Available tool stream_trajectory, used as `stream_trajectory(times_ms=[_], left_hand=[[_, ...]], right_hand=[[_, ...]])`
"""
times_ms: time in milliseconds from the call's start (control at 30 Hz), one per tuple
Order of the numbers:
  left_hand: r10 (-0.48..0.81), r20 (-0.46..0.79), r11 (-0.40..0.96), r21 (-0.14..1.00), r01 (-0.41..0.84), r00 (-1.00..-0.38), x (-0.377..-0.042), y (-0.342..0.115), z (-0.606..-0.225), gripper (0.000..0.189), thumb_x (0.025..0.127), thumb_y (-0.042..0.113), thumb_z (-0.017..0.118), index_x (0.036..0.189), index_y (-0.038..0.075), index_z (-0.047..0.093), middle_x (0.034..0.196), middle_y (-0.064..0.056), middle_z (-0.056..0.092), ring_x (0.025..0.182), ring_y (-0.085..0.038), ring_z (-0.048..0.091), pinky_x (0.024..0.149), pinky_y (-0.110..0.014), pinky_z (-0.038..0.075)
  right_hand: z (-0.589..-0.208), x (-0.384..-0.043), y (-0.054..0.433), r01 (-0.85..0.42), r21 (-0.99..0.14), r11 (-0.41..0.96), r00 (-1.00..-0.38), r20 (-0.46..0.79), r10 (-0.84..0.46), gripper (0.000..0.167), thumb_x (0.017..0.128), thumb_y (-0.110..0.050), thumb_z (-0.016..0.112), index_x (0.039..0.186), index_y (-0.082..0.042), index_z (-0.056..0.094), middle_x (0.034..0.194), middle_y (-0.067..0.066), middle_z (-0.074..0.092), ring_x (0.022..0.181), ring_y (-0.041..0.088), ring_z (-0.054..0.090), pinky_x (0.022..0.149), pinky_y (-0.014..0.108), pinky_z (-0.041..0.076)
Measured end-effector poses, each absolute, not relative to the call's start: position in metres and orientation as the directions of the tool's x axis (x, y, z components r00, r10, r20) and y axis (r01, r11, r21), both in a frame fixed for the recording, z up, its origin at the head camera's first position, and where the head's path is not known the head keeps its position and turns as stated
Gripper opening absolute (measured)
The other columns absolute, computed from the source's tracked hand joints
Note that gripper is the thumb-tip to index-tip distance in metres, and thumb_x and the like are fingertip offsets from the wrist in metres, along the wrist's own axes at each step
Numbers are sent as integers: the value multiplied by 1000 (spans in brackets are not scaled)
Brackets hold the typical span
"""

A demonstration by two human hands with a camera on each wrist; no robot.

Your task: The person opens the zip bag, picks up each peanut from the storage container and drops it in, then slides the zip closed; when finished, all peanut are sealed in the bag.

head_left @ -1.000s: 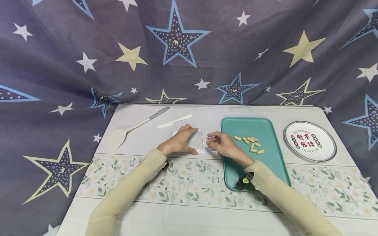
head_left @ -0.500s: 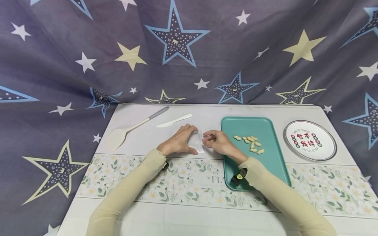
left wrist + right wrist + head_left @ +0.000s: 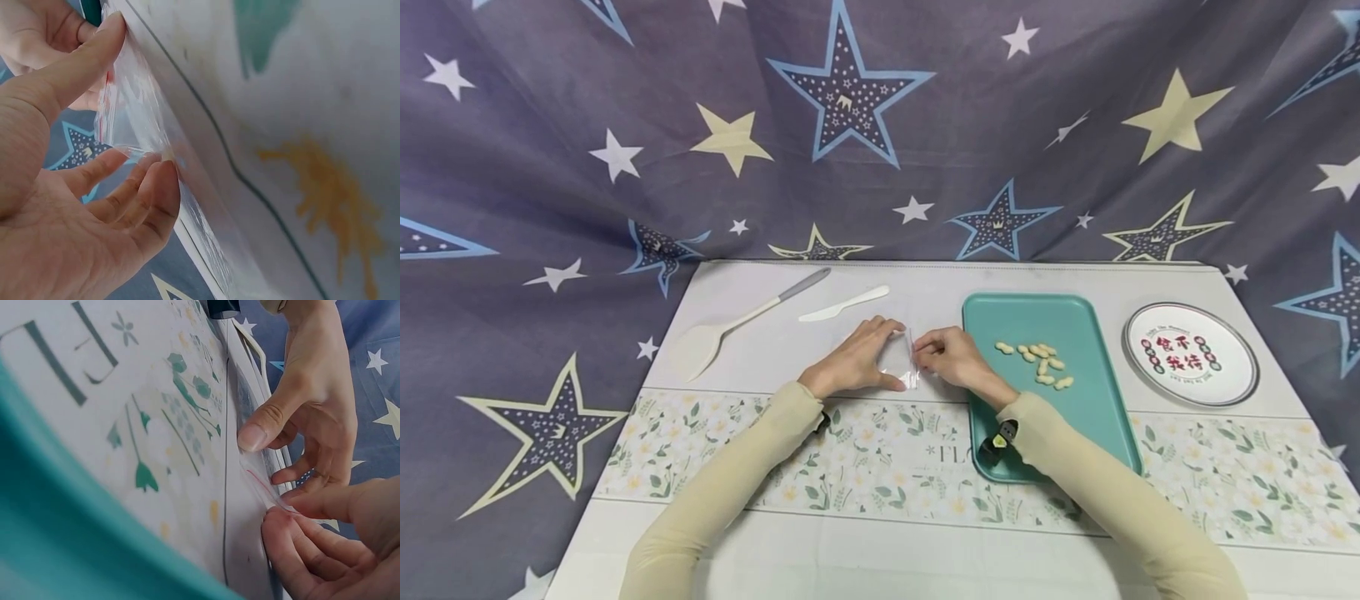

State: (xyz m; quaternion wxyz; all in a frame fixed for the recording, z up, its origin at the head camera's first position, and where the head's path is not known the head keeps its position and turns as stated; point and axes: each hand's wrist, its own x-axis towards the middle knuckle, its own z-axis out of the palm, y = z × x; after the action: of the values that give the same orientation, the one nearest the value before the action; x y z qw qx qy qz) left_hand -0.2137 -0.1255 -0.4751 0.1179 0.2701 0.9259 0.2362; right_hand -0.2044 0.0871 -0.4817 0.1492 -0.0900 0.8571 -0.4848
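Clear, flat, red-lined plastic bag (image 3: 898,358) between our hands: right hand (image 3: 951,357) pinching it, left hand (image 3: 854,358) spread wide, touching it.

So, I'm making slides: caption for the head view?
Left hand spread over a clear bag, right hand pinching its edge, beside a teal tray of peanuts.

A bag (image 3: 897,362) touches the fingers of the left hand (image 3: 852,357) and right hand (image 3: 958,358). Behind the left fingers lies a knife (image 3: 844,304), farther left a spoon (image 3: 748,318). Right of the fingers, peanuts (image 3: 1042,367) lie on a tray (image 3: 1030,315), a plate (image 3: 1229,348) beyond.
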Motion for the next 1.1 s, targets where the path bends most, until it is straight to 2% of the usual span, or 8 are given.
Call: stream_trajectory(times_ms=[300,567,700,900,1100], left_hand=[[548,-85,742,510,435,-832,-208,-125,-477,100,75,42,93,156,12,43,142,-12,54,136,-31,52,120,-46,44],[517,-77,761,498,417,-852,-207,-122,-475,88,81,38,90,155,16,46,145,-10,58,140,-32,53,119,-53,45],[513,-61,757,502,418,-856,-206,-121,-474,87,82,33,90,155,15,47,143,-9,59,133,-29,59,113,-52,50],[507,-38,745,522,416,-861,-204,-119,-474,86,84,29,88,157,15,45,145,-8,58,111,-23,66,91,-44,59],[490,26,708,572,415,-871,-201,-118,-473,70,89,18,81,152,14,51,145,-8,57,109,-24,70,92,-42,60]], right_hand=[[-484,-204,85,52,-871,489,-947,-198,-252,16,94,-5,73,108,0,77,95,16,80,69,11,71,63,21,58],[-485,-201,87,98,-905,415,-948,-212,-239,16,94,-5,74,108,3,77,95,19,79,68,14,73,64,25,62],[-483,-200,87,104,-920,378,-950,-204,-236,17,95,-5,75,108,5,77,95,21,79,68,16,75,66,28,65],[-483,-200,90,139,-929,344,-953,-220,-207,18,93,-7,77,109,2,79,91,20,79,67,15,75,66,28,65],[-479,-200,96,172,-936,306,-951,-239,-197,20,93,-8,78,111,2,79,89,17,79,66,14,74,66,27,64]])
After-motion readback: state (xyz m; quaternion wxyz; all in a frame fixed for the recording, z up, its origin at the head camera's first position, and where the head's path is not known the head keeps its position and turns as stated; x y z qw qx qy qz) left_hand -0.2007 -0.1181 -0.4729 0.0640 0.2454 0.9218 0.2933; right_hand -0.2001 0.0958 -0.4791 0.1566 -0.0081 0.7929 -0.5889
